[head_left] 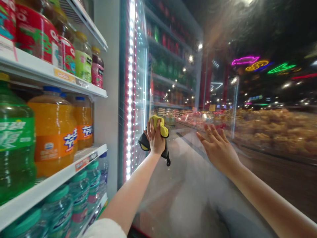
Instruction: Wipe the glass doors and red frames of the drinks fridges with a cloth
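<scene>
In my left hand [156, 138] is a bunched yellow and dark grey cleaning cloth [165, 131], pressed against the glass door [183, 185]. The cloth's dark corner with a small loop hangs below my wrist. My right hand [219, 147] is to the right with its fingers stretched out, at the same glass and holding nothing. Whether its palm touches the pane I cannot tell. Hazy smears and reflections of shelves and lights show on the glass.
On the left, cooler shelves [99, 152] hold several drinks, among them a large orange soda bottle [53, 132] and a green soda bottle [16, 142]. A bright LED strip [130, 99] runs up the door's edge. Beyond the glass are heaped goods [277, 132].
</scene>
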{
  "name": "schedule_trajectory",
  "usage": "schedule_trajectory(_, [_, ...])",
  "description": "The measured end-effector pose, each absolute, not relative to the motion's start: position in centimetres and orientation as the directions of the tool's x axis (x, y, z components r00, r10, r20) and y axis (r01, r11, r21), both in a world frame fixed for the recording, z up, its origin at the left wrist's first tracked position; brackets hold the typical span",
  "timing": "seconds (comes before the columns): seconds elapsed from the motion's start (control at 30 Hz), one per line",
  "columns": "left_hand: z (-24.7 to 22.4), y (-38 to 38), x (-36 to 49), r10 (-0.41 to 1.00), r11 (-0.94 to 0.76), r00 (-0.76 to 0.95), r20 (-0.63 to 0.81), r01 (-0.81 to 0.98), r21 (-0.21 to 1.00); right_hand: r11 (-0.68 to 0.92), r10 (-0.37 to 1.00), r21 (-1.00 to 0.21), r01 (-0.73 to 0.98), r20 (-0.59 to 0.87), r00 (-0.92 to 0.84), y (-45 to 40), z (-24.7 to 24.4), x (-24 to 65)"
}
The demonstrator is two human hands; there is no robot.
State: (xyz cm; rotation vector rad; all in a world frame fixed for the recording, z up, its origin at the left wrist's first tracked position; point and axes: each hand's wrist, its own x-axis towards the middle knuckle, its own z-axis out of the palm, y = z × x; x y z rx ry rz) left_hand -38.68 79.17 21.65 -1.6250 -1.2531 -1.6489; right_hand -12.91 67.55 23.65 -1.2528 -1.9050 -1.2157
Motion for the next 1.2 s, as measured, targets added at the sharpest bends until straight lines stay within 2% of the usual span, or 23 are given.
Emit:
schedule_trajectory(0.07, [19.7, 79.1, -38.8, 0.241, -0.460, -0.149, 0.959, 0.853, 0.248, 0.135, 0.414, 0.381, 0.915, 0.817, -0.401, 67.4, 23.6, -13.2])
schedule_trajectory(0.13, [19.1, 78.9, -38.7, 0.232, -0.491, -0.025, 0.972, 0.860, 0.139, 0.121, 0.403, 0.389, 0.913, 0.822, -0.403, 67.4, 23.5, -13.3])
schedule_trajectory(0.23, [21.2, 79.2, -39.1, 0.202, -0.517, 0.083, 0.976, 0.855, 0.035, 0.120, 0.377, 0.407, 0.905, 0.825, -0.421, 67.7, 23.2, -12.9])
schedule_trajectory(0.3, [23.2, 79.8, -40.1, 0.191, -0.509, 0.024, 0.981, 0.857, 0.078, 0.122, 0.367, 0.414, 0.902, 0.826, -0.428, 67.8, 23.1, -12.6])
schedule_trajectory(0.37, [23.7, 80.5, -41.4, 0.182, -0.500, -0.089, 0.979, 0.849, 0.170, 0.124, 0.365, 0.417, 0.900, 0.824, -0.432, 67.8, 23.0, -12.5])
schedule_trajectory(0.43, [22.5, 81.1, -42.5, 0.162, -0.489, -0.203, 0.966, 0.833, 0.258, 0.125, 0.366, 0.419, 0.899, 0.823, -0.435, 67.7, 22.9, -12.5])
schedule_trajectory(0.5, [20.6, 81.4, -43.1, 0.140, -0.479, -0.252, 0.958, 0.829, 0.288, 0.122, 0.368, 0.422, 0.898, 0.821, -0.436, 67.7, 22.9, -12.6])
schedule_trajectory(0.6, [19.7, 81.6, -43.3, 0.143, -0.481, -0.158, 0.977, 0.852, 0.208, 0.117, 0.359, 0.426, 0.897, 0.824, -0.438, 67.7, 22.8, -12.8])
schedule_trajectory(0.7, [22.2, 82.2, -44.1, 0.134, -0.497, -0.019, 0.991, 0.864, 0.084, 0.118, 0.332, 0.445, 0.888, 0.825, -0.458, 67.8, 22.7, -12.6])
schedule_trajectory(0.77, [23.8, 82.6, -45.5, 0.122, -0.490, 0.018, 0.992, 0.870, 0.045, 0.114, 0.308, 0.468, 0.876, 0.822, -0.479, 67.9, 22.6, -12.5])
schedule_trajectory(0.87, [23.1, 82.9, -47.9, 0.154, -0.448, -0.004, 0.988, 0.891, 0.073, 0.101, 0.281, 0.482, 0.870, 0.825, -0.490, 68.1, 22.5, -12.3])
schedule_trajectory(1.07, [16.5, 82.1, -51.3, 0.234, -0.394, -0.038, 0.971, 0.910, 0.131, 0.096, 0.258, 0.487, 0.868, 0.830, -0.495, 68.3, 22.2, -12.4])
schedule_trajectory(1.2, [20.2, 82.9, -52.7, 0.258, -0.360, -0.039, 0.965, 0.923, 0.133, 0.116, 0.232, 0.494, 0.862, 0.830, -0.507, 68.6, 22.1, -12.1])
